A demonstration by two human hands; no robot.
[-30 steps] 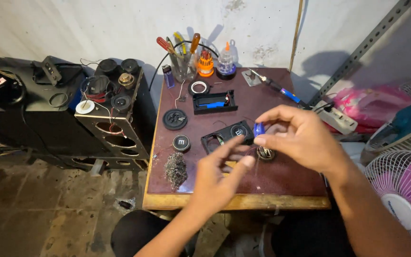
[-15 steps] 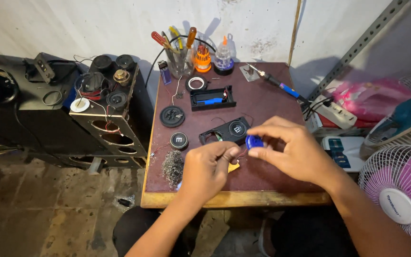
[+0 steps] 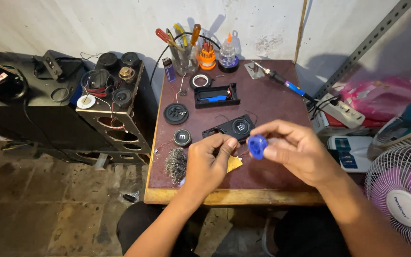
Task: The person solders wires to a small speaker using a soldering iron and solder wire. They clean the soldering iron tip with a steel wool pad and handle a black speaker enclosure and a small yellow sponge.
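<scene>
A small blue plastic disc [image 3: 257, 145], probably light, rigid and smooth, is pinched by its rim in the right hand [image 3: 297, 151], fingers curled closed around it above the near part of a dark red worktable [image 3: 272, 102]. The left hand [image 3: 209, 163], fingers bent nearly shut, touches thin wires beside it; whether it grips them is unclear. Behind lie a black speaker housing [image 3: 229, 128], a tangle of steel wool [image 3: 175, 163] and a soldering iron [image 3: 281, 84].

Right hand [image 3: 297, 150] pinches blue disc [image 3: 257, 146] above table [image 3: 272, 176]; left hand [image 3: 209, 162] beside disc, fingertips near it.
</scene>
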